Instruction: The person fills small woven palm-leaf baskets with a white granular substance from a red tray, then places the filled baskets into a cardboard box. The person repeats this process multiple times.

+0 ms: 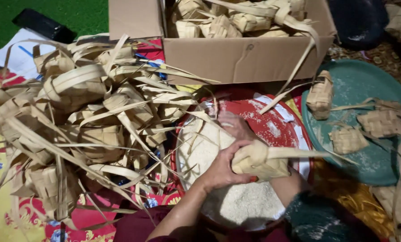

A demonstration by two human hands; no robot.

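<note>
The left hand (220,168) grips a woven palm-leaf pouch (258,160) over a red basin (276,127) filled with white rice (236,201). Its fingers are closed round the near end of the pouch, thumb on the underside, and the pouch lies across them, its body sticking out to the right and one long leaf strip trailing off towards a green tray (366,152). The right hand (234,125) sits just behind, low in the basin and touching the rice; its fingers look curled, but whether they hold any grains I cannot tell, as the pouch and the left hand hide part of it.

The likeliest slip, as I judge it, is rice spilling: the pouch sits near the basin's right rim, so grains that miss its opening could fall on the patterned mat rather than back in the basin. A tight squeeze could also press the weave out of shape or shut the gap. The trailing strip may catch on the rim or drag across the tray, where three other pouches (347,140) lie. To the left a loose heap of empty pouches (75,130) leans over the basin edge, and its stray strips could slide into the rice. A cardboard box (236,56) of more pouches stands behind.
</note>
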